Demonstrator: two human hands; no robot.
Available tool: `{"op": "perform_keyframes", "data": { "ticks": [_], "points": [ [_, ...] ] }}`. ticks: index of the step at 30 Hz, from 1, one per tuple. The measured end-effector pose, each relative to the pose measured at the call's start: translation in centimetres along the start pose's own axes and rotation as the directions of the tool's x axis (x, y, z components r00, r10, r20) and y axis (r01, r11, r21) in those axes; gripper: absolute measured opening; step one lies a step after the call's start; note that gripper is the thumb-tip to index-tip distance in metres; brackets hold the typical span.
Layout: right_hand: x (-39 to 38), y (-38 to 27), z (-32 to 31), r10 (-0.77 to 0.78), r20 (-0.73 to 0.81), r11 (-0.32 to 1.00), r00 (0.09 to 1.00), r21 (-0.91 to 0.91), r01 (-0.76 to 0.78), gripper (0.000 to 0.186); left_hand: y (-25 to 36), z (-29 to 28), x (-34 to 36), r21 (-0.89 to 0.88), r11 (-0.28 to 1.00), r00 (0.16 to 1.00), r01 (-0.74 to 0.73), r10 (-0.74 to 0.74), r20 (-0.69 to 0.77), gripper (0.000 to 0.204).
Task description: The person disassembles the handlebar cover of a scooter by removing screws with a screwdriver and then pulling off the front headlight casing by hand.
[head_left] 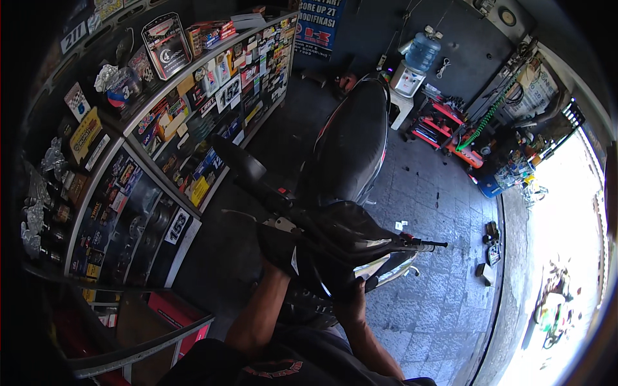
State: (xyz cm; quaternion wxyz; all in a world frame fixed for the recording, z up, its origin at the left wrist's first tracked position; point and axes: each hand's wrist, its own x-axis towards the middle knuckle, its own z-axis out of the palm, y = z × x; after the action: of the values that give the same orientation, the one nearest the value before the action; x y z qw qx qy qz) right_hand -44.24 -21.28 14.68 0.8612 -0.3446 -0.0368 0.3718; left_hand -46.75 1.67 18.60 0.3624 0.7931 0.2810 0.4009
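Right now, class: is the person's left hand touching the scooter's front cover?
Touching. The head view shows the gloved left hand pressed against the scooter's black front cover, below the handlebar, with no gap between them.

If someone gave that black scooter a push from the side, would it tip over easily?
Probably not easily: the scooter looks large and heavy. It might still lean, since it stands on a narrow base. Both gloved hands, the left hand and the right hand, are on its front, which likely steadies it.

Grey paved floor (444, 212), glass display shelves (161, 161) (daylight at right)
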Motion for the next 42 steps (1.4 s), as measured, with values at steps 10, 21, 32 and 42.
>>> {"op": "perform_keyframes", "data": {
  "ticks": [10, 21, 32, 42],
  "points": [
    [0.2, 0.4, -1.8, 0.038, -0.004, 0.996, 0.999, 0.077, -0.038, 0.057, -2.0, 0.7, -0.5, 0.449, 0.876, 0.983, -0.175, 0.130, 0.129, 0.025],
    [0.0, -0.8, 0.7, 0.069, 0.009, 0.991, 0.998, 0.112, -0.069, 0.063, -2.7, 1.5, -0.3, 0.495, 0.827, 0.959, -0.266, 0.281, 0.046, 0.031],
    [-0.4, -1.1, 0.8, 0.067, 0.000, 0.987, 0.998, 0.145, -0.066, 0.060, -1.9, 0.7, -1.1, 0.183, 0.983, 0.999, -0.014, 0.005, 0.053, 0.032],
    [-0.4, -1.1, 0.8, 0.092, -0.056, 0.988, 0.994, 0.126, -0.084, 0.059, -2.3, 0.7, 0.0, 0.678, 0.686, 0.963, -0.266, 0.152, 0.224, 0.037]
  ]
}}
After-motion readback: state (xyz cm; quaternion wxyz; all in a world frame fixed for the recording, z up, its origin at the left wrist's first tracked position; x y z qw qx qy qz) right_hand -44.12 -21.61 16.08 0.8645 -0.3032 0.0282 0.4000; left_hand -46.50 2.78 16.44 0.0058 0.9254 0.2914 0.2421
